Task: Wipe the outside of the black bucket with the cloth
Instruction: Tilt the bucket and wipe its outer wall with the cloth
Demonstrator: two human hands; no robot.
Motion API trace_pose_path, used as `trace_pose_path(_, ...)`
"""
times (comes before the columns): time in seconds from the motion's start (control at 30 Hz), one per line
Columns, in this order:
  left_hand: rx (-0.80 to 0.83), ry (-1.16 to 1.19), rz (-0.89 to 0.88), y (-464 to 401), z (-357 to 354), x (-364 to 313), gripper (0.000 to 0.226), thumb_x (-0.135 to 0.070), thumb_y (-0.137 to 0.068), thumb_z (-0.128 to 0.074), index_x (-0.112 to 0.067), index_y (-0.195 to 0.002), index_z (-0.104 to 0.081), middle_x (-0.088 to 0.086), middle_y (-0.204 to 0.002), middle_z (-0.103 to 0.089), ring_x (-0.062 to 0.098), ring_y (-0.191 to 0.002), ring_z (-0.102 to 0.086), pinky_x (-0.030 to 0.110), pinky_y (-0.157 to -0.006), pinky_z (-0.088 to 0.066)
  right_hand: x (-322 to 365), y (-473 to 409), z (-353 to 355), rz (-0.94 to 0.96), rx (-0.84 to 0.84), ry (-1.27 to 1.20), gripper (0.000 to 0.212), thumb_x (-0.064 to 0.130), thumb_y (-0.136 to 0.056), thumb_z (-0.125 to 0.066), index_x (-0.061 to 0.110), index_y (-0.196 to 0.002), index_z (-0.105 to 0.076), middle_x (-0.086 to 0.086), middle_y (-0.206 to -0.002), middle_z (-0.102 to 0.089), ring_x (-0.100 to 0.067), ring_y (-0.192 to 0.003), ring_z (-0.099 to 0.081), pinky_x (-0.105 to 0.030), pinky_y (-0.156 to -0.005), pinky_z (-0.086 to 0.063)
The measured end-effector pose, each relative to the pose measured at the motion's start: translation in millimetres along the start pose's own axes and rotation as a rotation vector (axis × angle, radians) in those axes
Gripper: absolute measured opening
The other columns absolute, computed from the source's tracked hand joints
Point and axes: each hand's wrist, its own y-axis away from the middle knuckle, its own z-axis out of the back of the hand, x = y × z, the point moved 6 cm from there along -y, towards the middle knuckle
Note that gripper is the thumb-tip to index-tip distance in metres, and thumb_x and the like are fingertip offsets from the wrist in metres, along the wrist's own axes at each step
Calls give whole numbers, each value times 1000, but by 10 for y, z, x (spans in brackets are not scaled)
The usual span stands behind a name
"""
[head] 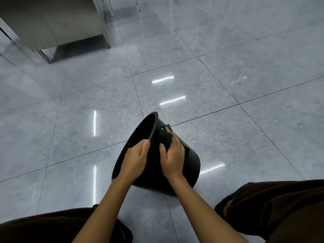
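The black bucket (190, 160) is tipped on its side on the floor, its mouth facing left and away from me. My left hand (135, 159) grips the bucket's rim, thumb on the outer edge and fingers hidden inside. My right hand (172, 157) presses a dark crumpled cloth (164, 136) against the upper outside wall, just below the rim. Part of the cloth is hidden under my fingers.
A glossy grey tiled floor (228, 76) spreads all around, with light reflections. A steel cabinet on legs (52, 23) stands at the far left. My knees in dark brown trousers (273, 211) frame the bucket at the bottom left and right.
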Motion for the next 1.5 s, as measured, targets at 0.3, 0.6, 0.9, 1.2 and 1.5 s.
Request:
trace_pose_path(0.3, 163, 126, 367, -371, 18, 35, 49, -59, -89, -28, -32, -116, -59, -9, -116, -58, 15, -106, -54, 38, -94, -42, -787, 432, 228, -282, -57, 134, 49, 27, -89, -46, 13, -136, -49, -9, -134, -58, -29, -125, -51, -43, -104, -41)
trace_pose_path(0.6, 47, -52, 71, -224, -83, -146, 44, -43, -100, -30, -15, -69, -47, -1, -65, -55, 11, -59, -49, 31, -58, -38, -231, -213, -40, -251, 86, 108, 45, 40, -90, -38, 15, -123, -56, -6, -126, -62, -27, -120, -55, -40, -100, -38)
trace_pose_path(0.9, 144, 126, 224, -290, -196, -105, 48, -48, -98, -29, -22, -97, -69, -6, -95, -68, 10, -91, -62, 32, -83, -46, 62, -109, -91, -175, 80, 10, 48, 38, -90, -39, 17, -131, -52, -3, -135, -58, -22, -128, -50, -39, -104, -36)
trace_pose_path(1.2, 161, 129, 134, -156, -223, -180, 45, -46, -98, -32, -13, -70, -46, -5, -68, -50, 4, -57, -44, 27, -60, -37, -182, -522, -130, -528, 176, 50, 37, 40, -93, -35, 15, -101, -60, -8, -108, -67, -31, -107, -57, -43, -94, -33)
trace_pose_path(1.5, 190, 52, 142, -150, -184, -154, 62, -53, -98, -29, 2, -81, -53, 12, -79, -59, 24, -76, -59, 43, -77, -49, -1124, 266, 351, -771, 11, 123, 44, 39, -96, -36, 8, -114, -62, -16, -114, -65, -36, -109, -57, -46, -97, -42)
